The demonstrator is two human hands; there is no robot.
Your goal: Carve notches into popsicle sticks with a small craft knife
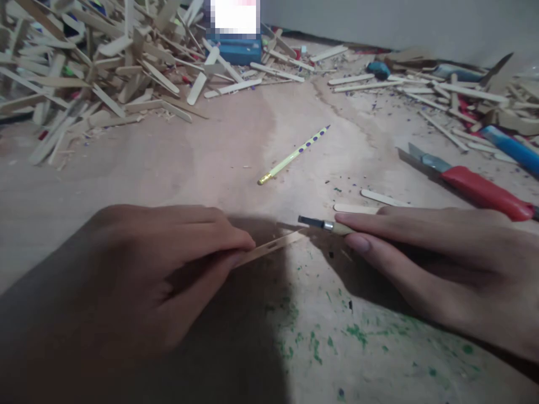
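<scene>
A: Where's the wooden stick [263,252]?

B: Near the middle, slanting right from the left grip [168,264], which pinches one end between thumb and fingers. That probably leaves the length with the small dark mark (perhaps a slot, hard to tell) uncovered.

A: And the right grip [438,258]?

B: Closed around the handle of a small carving tool [326,225], blade pointing left, by the stick's free end. I can't tell whether they touch. Holding it close behind the metal collar presumably gives finer control.

A: What's around them?

B: Two loose sticks [385,198] lie just beyond the right fingers. Farther off, a pencil [295,154] lies slanted on the counter [189,168], and a red-handled cutter [484,191] sits at the right, seemingly within reach. The big heap of sticks [105,62] is far left, perhaps to leave working room.
</scene>
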